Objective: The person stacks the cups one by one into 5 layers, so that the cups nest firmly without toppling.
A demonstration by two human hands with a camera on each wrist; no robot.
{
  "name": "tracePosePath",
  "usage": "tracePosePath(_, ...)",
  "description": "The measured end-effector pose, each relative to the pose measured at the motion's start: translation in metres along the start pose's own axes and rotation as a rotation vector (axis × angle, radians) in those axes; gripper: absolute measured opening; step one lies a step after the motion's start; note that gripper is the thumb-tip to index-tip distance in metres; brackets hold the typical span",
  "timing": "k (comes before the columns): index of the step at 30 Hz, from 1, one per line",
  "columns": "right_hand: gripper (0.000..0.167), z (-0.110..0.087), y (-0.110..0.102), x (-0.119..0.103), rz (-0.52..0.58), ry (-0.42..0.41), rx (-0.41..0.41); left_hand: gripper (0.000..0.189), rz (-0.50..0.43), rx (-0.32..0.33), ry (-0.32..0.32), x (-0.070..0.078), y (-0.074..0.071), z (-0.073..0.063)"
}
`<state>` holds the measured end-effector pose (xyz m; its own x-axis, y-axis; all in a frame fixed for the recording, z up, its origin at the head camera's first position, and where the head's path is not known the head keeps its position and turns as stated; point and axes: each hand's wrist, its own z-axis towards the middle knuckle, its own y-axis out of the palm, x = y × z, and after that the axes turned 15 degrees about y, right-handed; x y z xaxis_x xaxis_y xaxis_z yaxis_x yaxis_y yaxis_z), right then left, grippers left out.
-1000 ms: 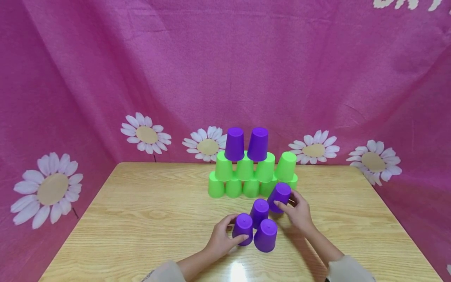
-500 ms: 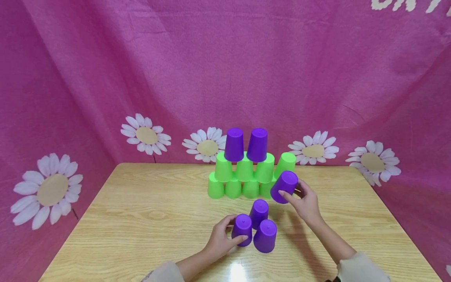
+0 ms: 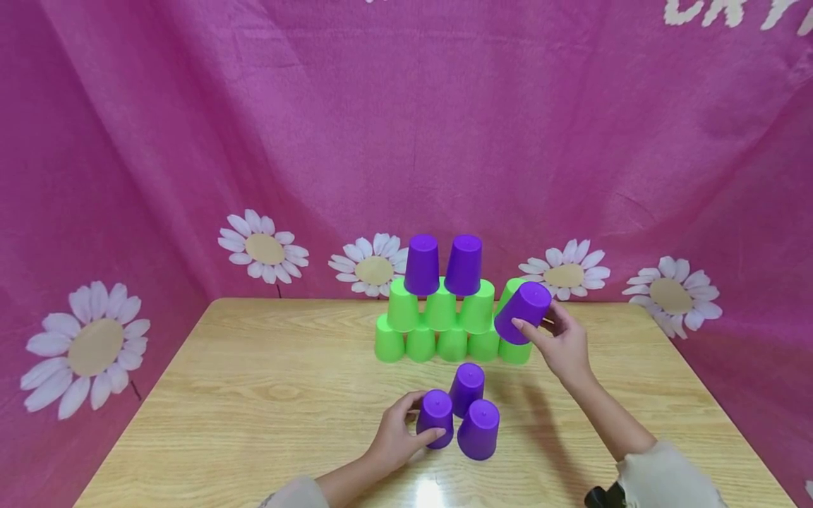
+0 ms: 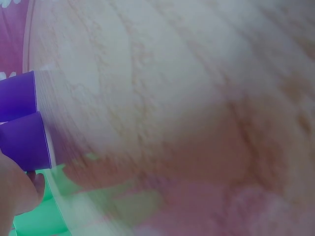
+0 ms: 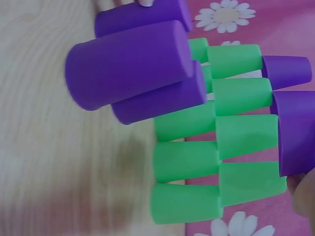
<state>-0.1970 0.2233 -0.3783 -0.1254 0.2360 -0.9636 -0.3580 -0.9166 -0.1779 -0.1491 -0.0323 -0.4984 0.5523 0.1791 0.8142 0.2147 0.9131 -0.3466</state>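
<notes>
My right hand (image 3: pixel 567 347) holds an upside-down purple cup (image 3: pixel 526 310) by its sides, thumb in front. That cup is tilted and raised off the table, covering part of the rightmost green cup (image 3: pixel 511 291) of the second row. In the right wrist view the same held cup (image 5: pixel 297 135) shows at the right edge. My left hand (image 3: pixel 396 439) grips another upturned purple cup (image 3: pixel 437 408) standing on the table. Beside it stand two more purple cups, one behind (image 3: pixel 467 388) and one to the right (image 3: pixel 479 430). In the left wrist view, fingers (image 4: pixel 22 189) show only at the left edge.
Behind the loose cups stands a wall of upturned green cups (image 3: pixel 421 344) in two rows, with two purple cups (image 3: pixel 422 264) on top toward the left. A wooden table (image 3: pixel 273 381) carries everything. A pink cloth (image 3: pixel 406 127) with daisies hangs behind.
My right hand has lifted its purple cup up and slightly right, from near the loose cups to the height of the second green row. My left hand stays on its cup.
</notes>
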Motion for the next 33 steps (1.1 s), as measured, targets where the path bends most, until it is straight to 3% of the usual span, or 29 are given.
tracePosePath(9, 0.042, 0.019, 0.004, -0.017, 0.024, -0.03, 0.03, 0.052, 0.002, -0.006, 0.003, -0.001, -0.001, -0.002)
tracePosePath(16, 0.047, 0.034, 0.01, -0.027, 0.014, 0.001, 0.016, 0.051, 0.011, 0.006, -0.004, -0.002, -0.002, -0.001)
tracePosePath(33, 0.05, 0.063, 0.025, -0.024, -0.118, 0.064, 0.011, 0.051, 0.01, 0.019, -0.009, -0.003, -0.006, -0.001)
